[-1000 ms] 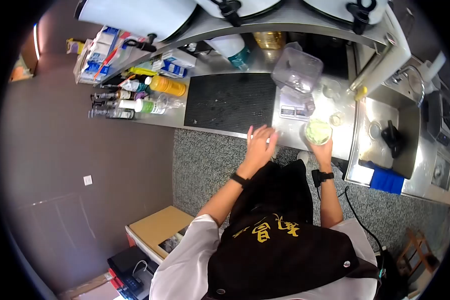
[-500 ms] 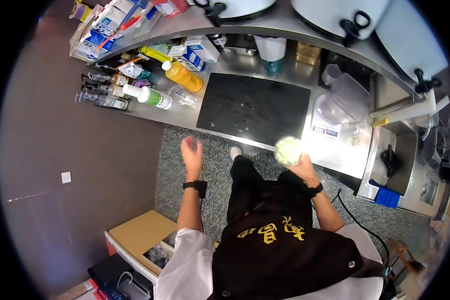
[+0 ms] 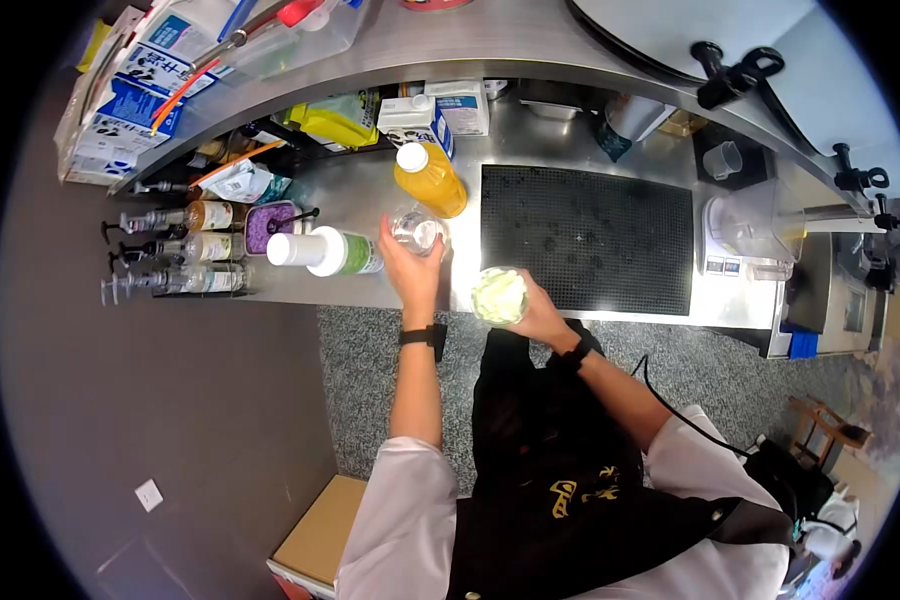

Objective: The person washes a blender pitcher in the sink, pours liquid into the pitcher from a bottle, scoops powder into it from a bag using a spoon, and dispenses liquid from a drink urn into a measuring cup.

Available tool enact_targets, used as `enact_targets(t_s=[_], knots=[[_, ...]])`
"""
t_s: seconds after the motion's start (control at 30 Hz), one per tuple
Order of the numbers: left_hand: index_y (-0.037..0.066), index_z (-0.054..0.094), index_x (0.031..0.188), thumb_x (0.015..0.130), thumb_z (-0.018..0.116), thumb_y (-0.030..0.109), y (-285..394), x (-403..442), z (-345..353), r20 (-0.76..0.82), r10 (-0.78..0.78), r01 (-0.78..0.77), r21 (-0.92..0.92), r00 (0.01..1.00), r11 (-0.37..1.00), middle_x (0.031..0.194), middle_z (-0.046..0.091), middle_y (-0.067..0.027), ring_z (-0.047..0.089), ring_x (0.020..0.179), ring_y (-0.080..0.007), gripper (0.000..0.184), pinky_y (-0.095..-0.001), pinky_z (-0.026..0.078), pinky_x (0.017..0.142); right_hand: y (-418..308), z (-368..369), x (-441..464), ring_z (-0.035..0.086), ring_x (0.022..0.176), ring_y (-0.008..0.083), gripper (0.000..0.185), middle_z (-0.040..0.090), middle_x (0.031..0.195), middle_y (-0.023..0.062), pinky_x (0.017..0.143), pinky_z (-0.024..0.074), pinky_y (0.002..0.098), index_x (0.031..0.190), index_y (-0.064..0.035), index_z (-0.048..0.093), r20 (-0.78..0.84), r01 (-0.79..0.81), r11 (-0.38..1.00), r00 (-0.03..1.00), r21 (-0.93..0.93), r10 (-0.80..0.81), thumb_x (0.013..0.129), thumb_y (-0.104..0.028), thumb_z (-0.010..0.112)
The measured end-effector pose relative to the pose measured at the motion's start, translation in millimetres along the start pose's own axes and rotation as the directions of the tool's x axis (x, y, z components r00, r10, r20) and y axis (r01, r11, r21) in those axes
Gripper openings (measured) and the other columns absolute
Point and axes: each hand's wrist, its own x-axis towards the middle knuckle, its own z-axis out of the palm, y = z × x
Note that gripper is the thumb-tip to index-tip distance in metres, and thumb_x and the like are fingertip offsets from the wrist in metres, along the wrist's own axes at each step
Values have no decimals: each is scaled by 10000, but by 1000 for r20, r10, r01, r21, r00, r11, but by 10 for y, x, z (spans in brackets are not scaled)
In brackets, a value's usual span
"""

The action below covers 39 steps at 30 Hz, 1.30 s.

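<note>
My left hand [image 3: 411, 268] is wrapped round a clear, empty-looking cup [image 3: 416, 230] on the steel counter, beside a bottle of orange-yellow liquid [image 3: 431, 181]. In my right hand [image 3: 542, 312] is a clear cup of pale green contents [image 3: 499, 296], held at the counter's front edge by the near left corner of the black mat [image 3: 586, 238]. A white-capped bottle with a green label [image 3: 346, 252] lies or leans to the left of my left hand; which of the two I cannot tell.
Pump bottles [image 3: 205, 279] and a purple-filled container [image 3: 268, 226] stand at the left. Cartons [image 3: 416, 122] are behind the orange-yellow bottle. A clear pitcher [image 3: 757, 222] sits right of the mat. A steel shelf [image 3: 530, 56] overhangs the counter's back.
The view has shifted left along the counter. My left hand has reached up to the clear cup and closed round it. My right hand has carried the green-filled cup leftward past the mat.
</note>
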Motion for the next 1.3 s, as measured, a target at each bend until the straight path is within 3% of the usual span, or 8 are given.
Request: enact_targets(t_s=[0.3, 0.73, 0.83, 0.9, 0.97, 1.03, 1.23, 1.3], knots=[[-32, 310, 1563, 777, 912, 164, -37, -545, -893, 115, -145, 146, -5, 983, 989, 1426, 525, -266, 548, 1314, -380, 1009, -463, 451, 1106, 119, 464, 639, 663, 1179, 196, 823, 674, 1271, 124, 1030, 534, 345, 1387, -6, 467, -198, -66, 997, 978, 29, 70, 750, -175, 960], [-7, 250, 1598, 788, 922, 253, -1324, 24, -1583, -97, -185, 194, 93, 978, 976, 1484, 496, -301, 555, 1339, -432, 1083, -482, 461, 1110, 148, 1116, 1110, 642, 1268, 308, 913, 648, 1305, 201, 1113, 489, 378, 1484, 14, 392, -120, -15, 996, 992, 90, 26, 764, -177, 920], [21, 223, 1619, 768, 931, 232, -1299, 308, -1593, -89, -176, 183, 78, 980, 980, 1505, 484, -295, 574, 1327, -433, 1127, -483, 474, 1100, 118, 908, 982, 624, 1289, 310, 783, 641, 1313, 204, 1112, 481, 368, 1446, 20, 462, -165, 89, 978, 979, -187, -120, 811, -170, 879], [52, 174, 1646, 752, 932, 201, -1239, 406, -1565, -64, -208, 212, 61, 976, 975, 1533, 470, -286, 589, 1316, -429, 1181, -493, 487, 1089, 135, 518, 764, 715, 1106, 291, 469, 719, 1121, 183, 960, 557, 349, 1287, -6, 620, -94, 58, 886, 989, -461, -114, 898, -198, 797], [59, 123, 1661, 743, 933, 185, -1258, 445, -1533, -59, -211, 209, -42, 976, 977, 1571, 427, -293, 562, 1350, -435, 1231, -503, 492, 1097, -137, 148, 735, 746, 799, 270, 205, 726, 835, 145, 717, 572, 363, 1057, -34, 696, -215, -272, 905, 954, -326, 209, 964, -215, 715], [60, 99, 1667, 739, 932, 181, -1266, 459, -1502, -54, -138, 136, -40, 989, 990, 1580, 403, -307, 521, 1388, -442, 1253, -509, 463, 1133, -525, -63, 959, 681, 584, 265, 197, 665, 653, 104, 558, 510, 389, 942, -57, 670, -401, -184, 903, 916, -388, 15, 975, -249, 697], [52, 44, 1677, 726, 914, 144, -1191, 471, -1725, -6, 4, -3, 96, 1000, 995, 1654, 225, -332, 319, 1518, -472, 1293, -525, 342, 1236, -1629, -22, 2027, 741, 711, 327, 614, 748, 772, 109, 605, 553, 455, 1059, -101, 681, -59, 36, 467, 981, -883, -187, 895, -692, 662], [49, 40, 1679, 728, 900, 125, -1094, 369, -1961, -9, 38, -35, 181, 999, 983, 1669, 184, -328, 289, 1528, -477, 1285, -533, 321, 1245, -1674, 60, 2224, 715, 633, 332, 623, 717, 701, 145, 567, 542, 447, 930, -74, 709, 13, 83, 289, 972, -954, -236, 886, -692, 653]])
